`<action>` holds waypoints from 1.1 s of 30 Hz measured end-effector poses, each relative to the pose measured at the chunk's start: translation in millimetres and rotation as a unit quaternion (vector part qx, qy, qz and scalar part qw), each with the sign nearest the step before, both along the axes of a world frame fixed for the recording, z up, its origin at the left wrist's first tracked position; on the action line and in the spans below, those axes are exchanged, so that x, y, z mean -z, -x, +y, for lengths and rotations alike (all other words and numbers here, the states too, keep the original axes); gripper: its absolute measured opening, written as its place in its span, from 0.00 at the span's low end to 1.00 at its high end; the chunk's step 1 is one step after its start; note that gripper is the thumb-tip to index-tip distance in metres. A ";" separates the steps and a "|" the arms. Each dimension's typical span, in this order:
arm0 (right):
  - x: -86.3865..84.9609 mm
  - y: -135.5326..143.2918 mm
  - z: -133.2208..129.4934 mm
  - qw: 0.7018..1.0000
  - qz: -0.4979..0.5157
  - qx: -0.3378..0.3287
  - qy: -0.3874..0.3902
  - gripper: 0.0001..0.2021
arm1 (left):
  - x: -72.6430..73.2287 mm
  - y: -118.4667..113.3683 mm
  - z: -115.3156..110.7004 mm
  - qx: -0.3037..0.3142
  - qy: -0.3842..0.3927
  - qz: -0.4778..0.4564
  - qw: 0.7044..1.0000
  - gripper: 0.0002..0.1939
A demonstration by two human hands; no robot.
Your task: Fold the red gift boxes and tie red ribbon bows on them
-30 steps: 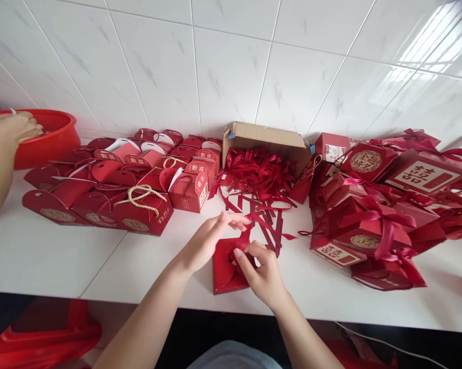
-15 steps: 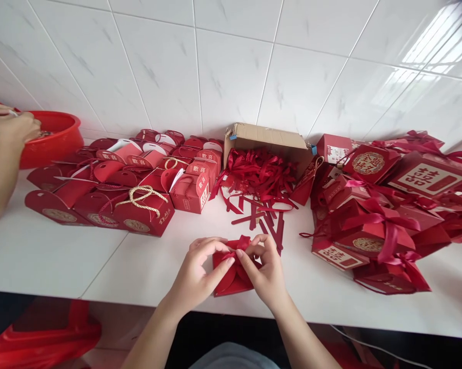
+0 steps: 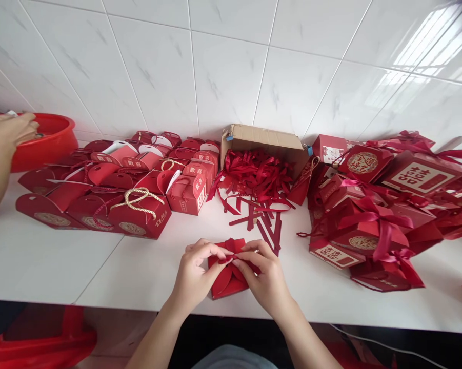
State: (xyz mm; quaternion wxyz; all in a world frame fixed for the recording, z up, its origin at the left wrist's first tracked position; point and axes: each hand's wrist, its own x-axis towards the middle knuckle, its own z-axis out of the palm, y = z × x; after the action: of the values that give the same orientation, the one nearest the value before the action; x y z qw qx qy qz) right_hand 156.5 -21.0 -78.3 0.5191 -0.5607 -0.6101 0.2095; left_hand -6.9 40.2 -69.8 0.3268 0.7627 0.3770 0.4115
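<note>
A small red gift box [image 3: 225, 285] sits on the white table between my hands, near the front edge. Across its top lies a dark red ribbon [image 3: 231, 247]. My left hand [image 3: 200, 269] pinches the ribbon between thumb and forefinger from the left. From the right, my right hand [image 3: 264, 271] pinches it too, its fingertips almost meeting those of the left. The fingers hide part of the ribbon's crossing, so the shape of the knot or loop there cannot be made out.
Behind my hands, loose red ribbons [image 3: 254, 171] spill from an open cardboard box [image 3: 267, 134]. Handled red boxes [image 3: 117, 207] stand in rows at left; bow-tied boxes [image 3: 369, 225] are piled at right. Another person's hand [image 3: 9, 130] reaches over a red basin [image 3: 57, 134].
My fingertips have drawn closer together over the box, and the ribbon is pulled in tighter between them. The other person's hand has shifted at the basin. The whole view has moved slightly.
</note>
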 end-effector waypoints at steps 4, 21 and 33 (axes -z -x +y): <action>-0.7 -0.2 0.1 0.999 0.001 -0.013 0.049 0.08 | 1.2 -1.8 0.7 0.029 0.075 -0.066 0.995 0.07; 0.7 14.3 3.4 0.979 0.172 0.005 0.108 0.16 | -5.3 6.4 12.8 0.066 -0.040 0.043 0.996 0.05; -14.0 -30.4 -3.5 0.990 -0.141 -0.032 -0.007 0.08 | -8.4 13.8 22.8 0.112 0.108 0.050 0.987 0.07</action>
State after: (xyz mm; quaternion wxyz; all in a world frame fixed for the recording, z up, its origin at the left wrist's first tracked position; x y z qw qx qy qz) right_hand 186.9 -24.5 -64.2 0.4248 -0.5613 -0.6961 0.1413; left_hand -20.7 63.0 -61.4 0.4318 0.7799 0.3476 0.2905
